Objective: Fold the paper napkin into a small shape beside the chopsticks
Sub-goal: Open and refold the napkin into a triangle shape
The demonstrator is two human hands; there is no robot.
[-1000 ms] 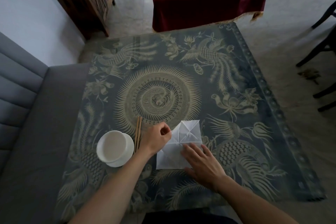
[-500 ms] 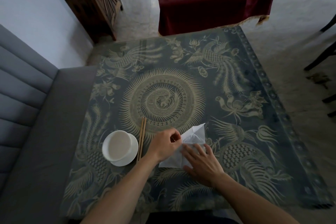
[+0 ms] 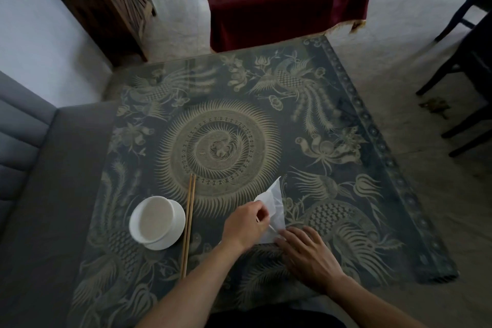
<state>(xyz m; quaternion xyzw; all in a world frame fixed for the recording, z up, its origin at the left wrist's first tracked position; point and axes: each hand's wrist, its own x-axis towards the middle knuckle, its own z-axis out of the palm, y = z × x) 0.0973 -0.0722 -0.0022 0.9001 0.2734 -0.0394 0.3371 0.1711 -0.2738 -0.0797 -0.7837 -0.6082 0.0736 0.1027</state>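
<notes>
Paper napkin [image 3: 274, 203] lies right of the chopsticks [image 3: 188, 226], well apart from them, partly lifted off the patterned table [image 3: 346, 119]. Left hand [image 3: 245, 223] pinches a raised napkin edge. Right hand [image 3: 308, 254], fingers spread flat, presses the napkin's near corner. White bowl [image 3: 155, 221] sits just left of the chopsticks.

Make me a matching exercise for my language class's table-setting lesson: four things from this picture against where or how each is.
Things:
1. chopsticks
2. napkin
3. bowl
4. right hand

States:
A. stands on a saucer
B. lies flat, pressing the paper's near edge
C. lie side by side right of the bowl
D. partly lifted, pinched by the left hand

Pairs: 1-C, 2-D, 3-A, 4-B
</notes>
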